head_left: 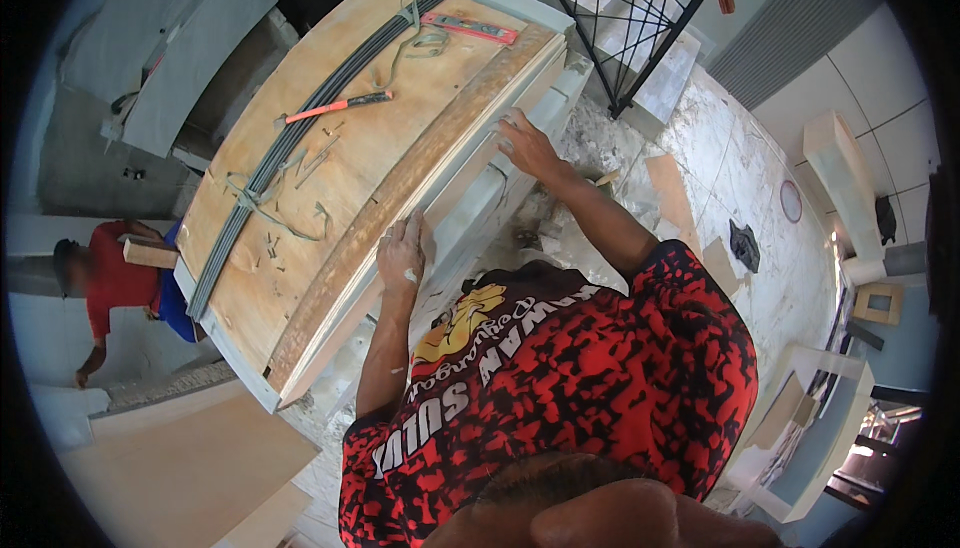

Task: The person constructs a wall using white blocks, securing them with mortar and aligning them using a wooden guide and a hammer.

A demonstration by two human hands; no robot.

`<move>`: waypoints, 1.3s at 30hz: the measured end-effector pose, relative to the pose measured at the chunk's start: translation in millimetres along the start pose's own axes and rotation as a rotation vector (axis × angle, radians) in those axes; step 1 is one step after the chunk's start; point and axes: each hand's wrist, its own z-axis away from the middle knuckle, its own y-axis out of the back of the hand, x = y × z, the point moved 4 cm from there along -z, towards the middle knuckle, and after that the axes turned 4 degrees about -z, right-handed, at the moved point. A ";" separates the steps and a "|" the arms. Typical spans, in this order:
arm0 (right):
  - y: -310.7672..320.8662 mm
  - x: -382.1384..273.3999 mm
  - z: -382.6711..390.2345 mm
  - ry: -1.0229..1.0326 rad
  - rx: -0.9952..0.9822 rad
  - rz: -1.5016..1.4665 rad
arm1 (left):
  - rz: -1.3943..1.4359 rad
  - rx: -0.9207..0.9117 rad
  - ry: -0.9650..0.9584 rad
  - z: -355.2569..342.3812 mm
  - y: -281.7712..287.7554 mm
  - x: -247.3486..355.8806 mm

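Observation:
My left hand (403, 251) lies over the near edge of a plywood-topped stack, its fingers closed on a long pale wooden strip (455, 176) along that edge. Farther right, my right hand (528, 145) grips the same side of the strip with bent fingers. A brown, weathered band of wood (370, 213) runs beside the strip on top. On the plywood (290, 283) lie a tied bundle of thin grey rods (350, 64), a hammer with an orange-red and black handle (335, 108), a red spirit level (470, 28) and several loose nails.
At the left, a person in a red shirt (115, 258) bends beside the stack. Boards (190, 458) lie at the lower left. A black metal railing (640, 28) stands beyond the stack. White boxy furniture parts (850, 438) are at the right, with a dark rag (743, 246) on the dusty tiled floor.

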 end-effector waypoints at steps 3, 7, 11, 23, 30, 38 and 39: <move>-2.0 13.2 -5.0 -0.008 -0.037 -0.002 | 0.011 0.045 0.035 -1.9 -5.5 4.1; -0.7 26.2 -18.5 -0.019 -0.083 0.025 | 0.054 0.170 0.049 -8.7 -1.7 13.9; -3.2 36.8 -24.4 0.071 -0.051 0.029 | 0.031 0.142 0.076 -11.9 -8.4 14.7; -6.1 41.4 -29.0 0.102 0.037 0.005 | 0.072 0.215 0.215 44.4 18.5 -17.8; -13.0 34.8 -31.9 0.134 0.079 -0.064 | -0.148 0.241 0.369 97.4 22.6 -56.2; -20.1 -0.8 -26.9 0.151 -0.113 0.062 | -0.270 0.296 0.348 93.9 21.3 -53.0; -29.2 -7.9 -24.1 0.211 -0.122 0.055 | -0.226 0.326 0.371 97.1 16.0 -54.1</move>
